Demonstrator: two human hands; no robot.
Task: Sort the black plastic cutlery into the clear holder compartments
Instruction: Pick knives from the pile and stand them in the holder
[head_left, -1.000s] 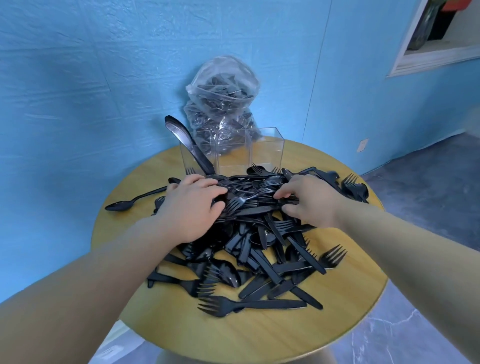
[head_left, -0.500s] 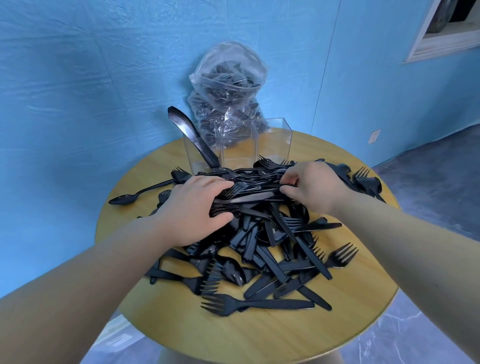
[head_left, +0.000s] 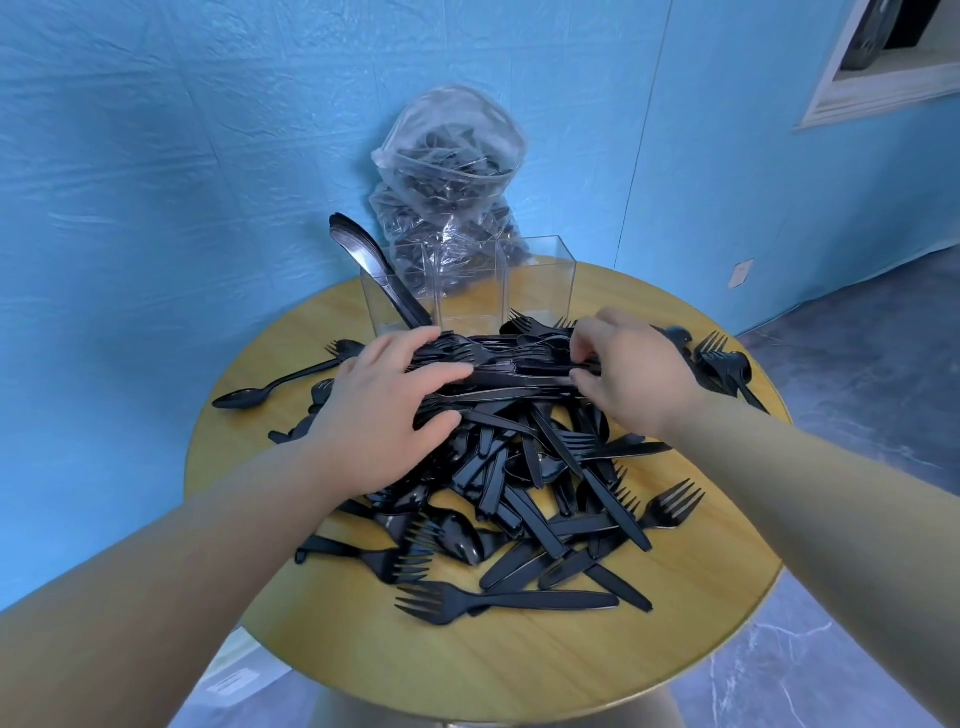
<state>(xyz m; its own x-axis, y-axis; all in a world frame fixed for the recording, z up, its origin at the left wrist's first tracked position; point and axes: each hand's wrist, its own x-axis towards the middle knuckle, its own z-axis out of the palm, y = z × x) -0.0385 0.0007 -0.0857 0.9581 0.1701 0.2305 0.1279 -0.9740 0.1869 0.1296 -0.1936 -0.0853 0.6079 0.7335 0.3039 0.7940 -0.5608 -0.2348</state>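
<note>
A heap of black plastic forks, knives and spoons (head_left: 524, 467) covers the round wooden table (head_left: 519, 670). Across its far side lies a bundle of cutlery (head_left: 519, 366), laid sideways. My left hand (head_left: 384, 410) grips the bundle's left end, fingers over it and thumb under. My right hand (head_left: 634, 379) pinches its right end. Behind the bundle stands the clear holder (head_left: 540, 280) with three compartments; the left one holds a few black spoons (head_left: 363, 254) that lean left. The other two compartments look empty.
A clear bag of more black cutlery (head_left: 452, 182) stands behind the holder against the blue wall. A lone spoon (head_left: 260, 392) lies at the table's left edge. One fork (head_left: 498, 603) lies nearest me. Bare wood shows along the front rim.
Both hands have closed in on the bundle and gathered its pieces into a tighter sideways stack, lifted slightly off the heap. The camera view has tilted down a little.
</note>
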